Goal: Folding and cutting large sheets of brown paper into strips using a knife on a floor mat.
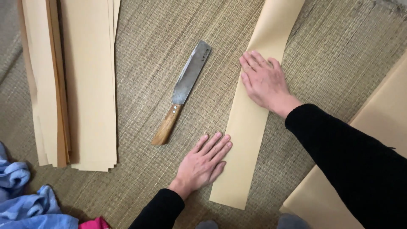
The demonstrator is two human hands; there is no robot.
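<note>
A long narrow strip of tan kraft paper (250, 123) is being pressed flat on the woven straw mat (144, 51), running diagonally from top centre down to bottom centre. The left hand (203, 163) is being laid palm-down w/ fingers together and straight, fingertips resting on the strip's left edge near its lower end; nothing is being gripped. The right hand (263, 80) is being spread flat across the strip's upper half, fingers extended and close together, also clasping nothing.

Judged from its look, the strip is being treated as light, thin and floppy: it prob. creases easily and slides on the mat, so it is best held by flat palms or pinched at an edge or corner, not mid-span.

Just left of it, apart from both hands, a wooden-handled cleaver knife w/ broad steel blade (182, 91) is lying. A stack of similar tan paper strips (85, 85) is lying farther left.
</note>
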